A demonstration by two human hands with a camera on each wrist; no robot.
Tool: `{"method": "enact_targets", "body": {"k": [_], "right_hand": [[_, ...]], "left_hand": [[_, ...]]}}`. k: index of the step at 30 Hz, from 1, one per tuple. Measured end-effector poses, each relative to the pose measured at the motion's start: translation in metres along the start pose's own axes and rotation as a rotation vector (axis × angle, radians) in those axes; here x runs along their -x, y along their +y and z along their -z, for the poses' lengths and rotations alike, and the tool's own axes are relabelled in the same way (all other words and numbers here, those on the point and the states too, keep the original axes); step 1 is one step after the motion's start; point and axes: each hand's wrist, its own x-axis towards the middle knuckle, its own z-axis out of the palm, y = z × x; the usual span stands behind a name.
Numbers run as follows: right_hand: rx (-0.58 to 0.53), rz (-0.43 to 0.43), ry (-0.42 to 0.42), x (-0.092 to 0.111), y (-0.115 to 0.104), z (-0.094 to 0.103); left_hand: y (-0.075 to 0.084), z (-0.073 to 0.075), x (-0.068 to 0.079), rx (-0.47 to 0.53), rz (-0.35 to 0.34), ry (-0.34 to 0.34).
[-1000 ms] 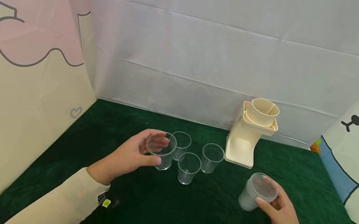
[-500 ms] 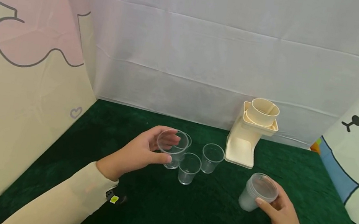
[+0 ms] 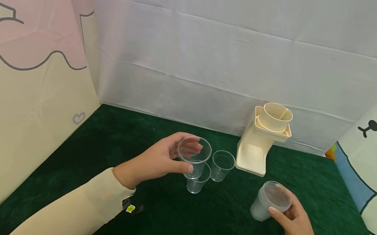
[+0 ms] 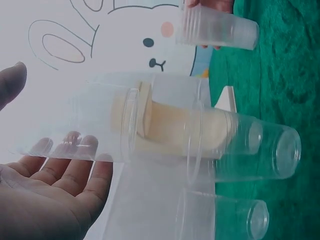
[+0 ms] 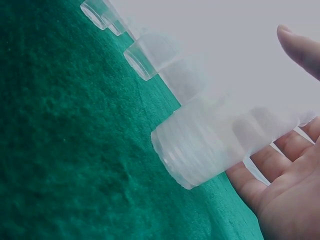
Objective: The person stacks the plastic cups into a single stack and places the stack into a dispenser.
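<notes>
Three clear cups stand upright on the green worktop (image 3: 207, 234), all to the left of the cream stand (image 3: 262, 140). The nearest cup (image 3: 221, 167) is just beside the cream stand's foot, the front cup (image 3: 196, 185) is farther left of it and closer to the person, and the back cup (image 4: 225, 215) shows only in the left wrist view. Also left of the cream stand, the left hand (image 3: 168, 157) grasps a fourth cup (image 3: 197, 167), mouth upward, with thumb and fingers around its side; from the head view it overlaps the front cup's rim, and I cannot tell whether the two touch. To the right of the cream stand and nearer the person, the right hand (image 3: 297, 223) grasps a nested stack of cups (image 3: 264, 206) around its upper part. Behind the cream stand hangs a creased white sheet (image 3: 196, 62)
</notes>
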Motion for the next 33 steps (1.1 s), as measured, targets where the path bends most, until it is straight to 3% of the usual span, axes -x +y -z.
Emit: {"method": "enact_targets", "body": {"k": [10,13,18,26,33], "right_hand": [[-0.016,-0.007,-0.002,0.000,-0.002,0.000],[-0.024,-0.007,-0.003,0.000,-0.003,0.000],[-0.032,-0.005,-0.004,-0.001,-0.003,0.001],[-0.029,0.001,-0.004,-0.001,0.000,0.001],[-0.047,0.047,-0.003,0.000,0.002,0.001]], "left_hand": [[-0.002,-0.012,-0.013,-0.003,0.000,-0.021],[0.006,-0.017,-0.015,0.013,0.011,-0.031],[0.006,-0.026,-0.022,0.022,-0.012,-0.059],[-0.005,-0.041,-0.023,0.057,0.000,-0.103],[-0.027,-0.050,-0.033,0.059,0.024,-0.126]]}}
